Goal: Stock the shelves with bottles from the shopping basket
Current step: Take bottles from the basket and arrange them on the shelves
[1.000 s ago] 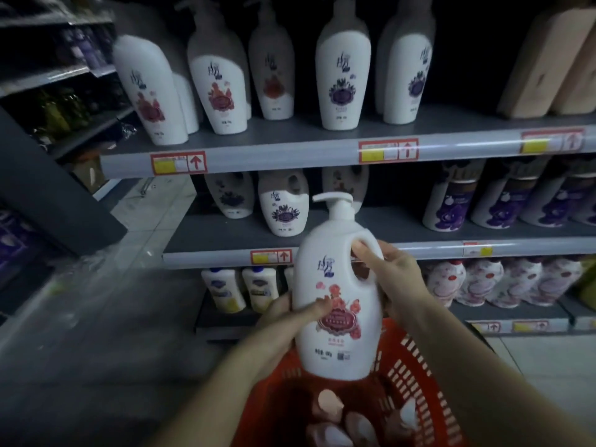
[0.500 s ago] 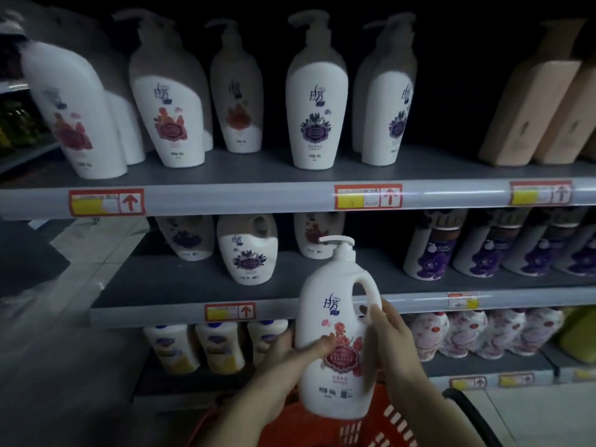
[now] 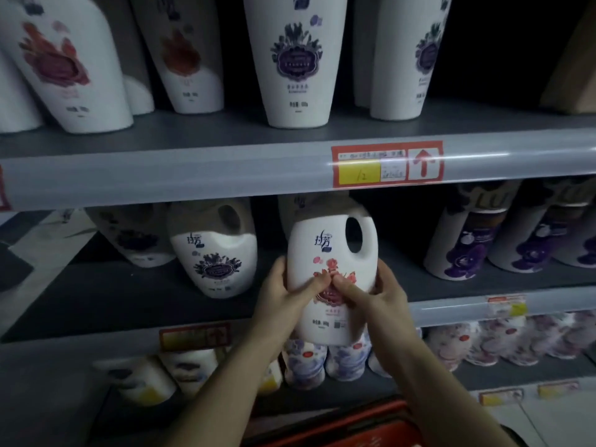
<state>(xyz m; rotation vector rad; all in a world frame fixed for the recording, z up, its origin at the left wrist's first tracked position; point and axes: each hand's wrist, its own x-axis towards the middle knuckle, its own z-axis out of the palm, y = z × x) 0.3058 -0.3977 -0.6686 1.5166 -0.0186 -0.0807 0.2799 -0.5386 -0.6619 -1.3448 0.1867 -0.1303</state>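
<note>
**Bottle going onto the middle shelf**

The person is holding a white handled bottle (image 3: pixel 332 272) upright in both hands, its base hanging just in front of the middle shelf (image 3: pixel 129 304) lip and its top reaching up behind the upper shelf rail (image 3: pixel 193 172). The left hand (image 3: pixel 283 295) is gripping the bottle's left flank, and the right hand (image 3: pixel 377 291) is clasping the right flank, the thumbs meeting across the red flower label. The bottle's long axis is running vertically, leaning slightly away at the top; the label is facing the camera and the handle loop is sitting on the right side. The pump itself is hidden behind the rail.

Judging by this, the placing is under way but not finished: the bottle is not yet resting on the shelf. It is heading for the gap just right of the purple-flowered bottle (image 3: pixel 216 253), already standing there. Below the bottle, the rim of the red basket (image 3: pixel 338 430) is showing; what is left inside cannot be seen.
</note>
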